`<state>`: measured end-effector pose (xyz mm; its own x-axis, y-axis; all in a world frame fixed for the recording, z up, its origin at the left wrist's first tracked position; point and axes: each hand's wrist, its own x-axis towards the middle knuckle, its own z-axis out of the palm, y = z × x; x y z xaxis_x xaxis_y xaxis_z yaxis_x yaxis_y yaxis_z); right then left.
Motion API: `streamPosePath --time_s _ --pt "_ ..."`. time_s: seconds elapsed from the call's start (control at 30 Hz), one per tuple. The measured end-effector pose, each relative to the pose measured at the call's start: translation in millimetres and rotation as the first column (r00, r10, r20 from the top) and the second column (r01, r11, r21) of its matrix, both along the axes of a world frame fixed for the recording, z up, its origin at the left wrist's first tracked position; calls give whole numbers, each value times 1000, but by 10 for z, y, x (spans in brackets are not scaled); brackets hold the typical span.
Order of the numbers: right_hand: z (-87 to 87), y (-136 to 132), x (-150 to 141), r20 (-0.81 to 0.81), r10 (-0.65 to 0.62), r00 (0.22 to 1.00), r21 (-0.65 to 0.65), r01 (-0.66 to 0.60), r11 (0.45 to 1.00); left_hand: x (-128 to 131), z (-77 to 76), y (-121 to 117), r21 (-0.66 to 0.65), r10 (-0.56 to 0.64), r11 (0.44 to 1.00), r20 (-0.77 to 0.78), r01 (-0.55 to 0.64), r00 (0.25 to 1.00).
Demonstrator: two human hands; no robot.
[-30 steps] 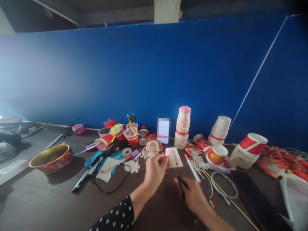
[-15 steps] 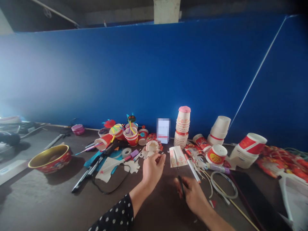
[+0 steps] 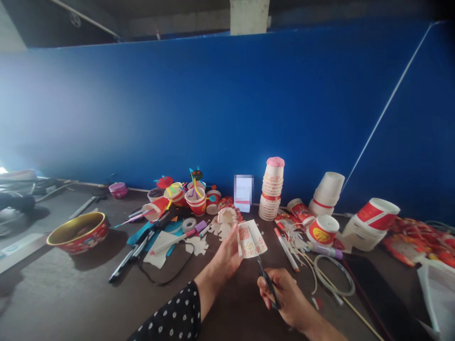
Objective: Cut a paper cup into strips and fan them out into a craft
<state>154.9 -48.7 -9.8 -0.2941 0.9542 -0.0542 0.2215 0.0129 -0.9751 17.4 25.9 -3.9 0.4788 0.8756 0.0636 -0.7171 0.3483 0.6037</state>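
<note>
1. Your left hand [image 3: 223,255]: fingers closed around a paper cup [image 3: 253,240] with red print. You hold the cup above the table, mouth down and slightly tilted. A black-and-white dotted sleeve [image 3: 167,312] covers that forearm up to near the wrist.
2. Your right hand [image 3: 287,293]: fingers clenched on black scissors [image 3: 269,284], which point up toward the cup's rim. The tips are right at the rim - can't tell if they touch it.
3. Below the cup on the dark table [image 3: 71,293]: a white marker [image 3: 286,249] lies just right of your right hand, with a wire hoop [image 3: 332,277] further right.
4. Left of your left hand: paper scraps [image 3: 196,245], a tape roll [image 3: 189,224] and black pens [image 3: 128,259].
5. Beyond the cup: a tall stack of paper cups [image 3: 270,189] stands against a blue wall [image 3: 213,109]. A red bowl [image 3: 77,232] with a gold inside sits far left.
</note>
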Motion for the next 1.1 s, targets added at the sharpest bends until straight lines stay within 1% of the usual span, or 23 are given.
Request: streamPosePath --time_s 0.1,0.27,0.4,0.63,0.77,0.87,1.1 --pt "-12 -6 18 -12 16 1000 16 -15 1000 -4 36 -43 -10 -23 1000 0 23 1000" --pt "39 -10 29 19 17 1000 26 -18 1000 -8 60 -95 -68 50 996 -34 -52 998" --pt "62 -11 11 23 35 999 7 -35 999 -14 70 -114 -67 43 997 -36 -45 998" --pt "62 -2 -10 78 16 997 -10 -16 1000 -3 94 -121 -94 53 994 -56 -58 997" --pt "59 0 2 56 41 998 -13 -41 999 -6 115 -109 -109 84 990 -90 -93 992" --pt "55 -1 12 55 51 997 -17 -51 999 -7 104 -86 -107 112 987 -88 -121 990" --pt "80 -8 24 83 53 995 -10 -52 999 17 109 -75 -116 129 984 -82 -138 988"
